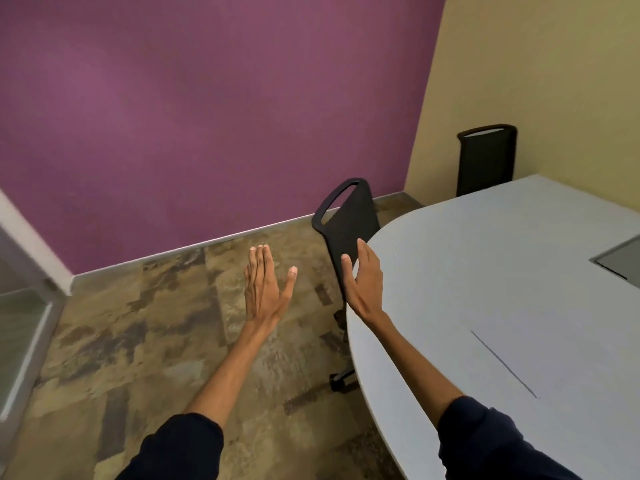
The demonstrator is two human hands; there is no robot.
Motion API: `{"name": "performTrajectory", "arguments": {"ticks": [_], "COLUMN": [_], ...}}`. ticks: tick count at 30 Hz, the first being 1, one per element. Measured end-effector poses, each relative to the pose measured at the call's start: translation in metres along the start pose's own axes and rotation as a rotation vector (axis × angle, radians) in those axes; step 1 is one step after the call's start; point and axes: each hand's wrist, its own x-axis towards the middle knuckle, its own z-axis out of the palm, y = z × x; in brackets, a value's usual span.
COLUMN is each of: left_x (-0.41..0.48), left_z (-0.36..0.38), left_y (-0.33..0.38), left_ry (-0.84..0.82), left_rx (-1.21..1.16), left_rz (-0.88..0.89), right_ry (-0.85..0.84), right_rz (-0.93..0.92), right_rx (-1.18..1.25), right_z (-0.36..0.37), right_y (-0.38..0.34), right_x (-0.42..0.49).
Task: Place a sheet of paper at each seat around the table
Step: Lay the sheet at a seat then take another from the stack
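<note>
A pale grey table (485,271) with a rounded end fills the right side. No sheet of paper is in view. My left hand (265,285) is stretched out flat over the floor, fingers together, thumb apart, holding nothing. My right hand (363,278) hovers at the table's rounded left edge, open and empty, in front of a black mesh chair (349,216) tucked under that end. A second black chair (486,161) stands at the far side against the yellow wall.
A purple wall (207,116) runs behind, meeting a yellow wall (536,81) at the corner. Mottled brown floor (156,341) lies to the left. A glass door frame (27,306) is at the left edge. A grey inset panel (620,259) sits in the tabletop.
</note>
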Motion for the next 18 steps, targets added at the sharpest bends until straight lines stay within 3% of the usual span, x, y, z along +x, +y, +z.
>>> {"name": "performTrajectory", "arguments": {"ticks": [11,18], "left_x": [0.129,0.134], "left_z": [0.120,0.181], "left_y": [0.039,0.098], "left_ry": [-0.293,-0.496], "left_rx": [-0.204,-0.248], "left_rz": [0.263,0.413], "right_ry": [0.303,0.531], "right_rz": [0.316,0.512], "right_rx": [-0.143,-0.220], "right_z": [-0.016,-0.072], "right_y": [0.059,0.099], "right_x": [0.067,0.052]}}
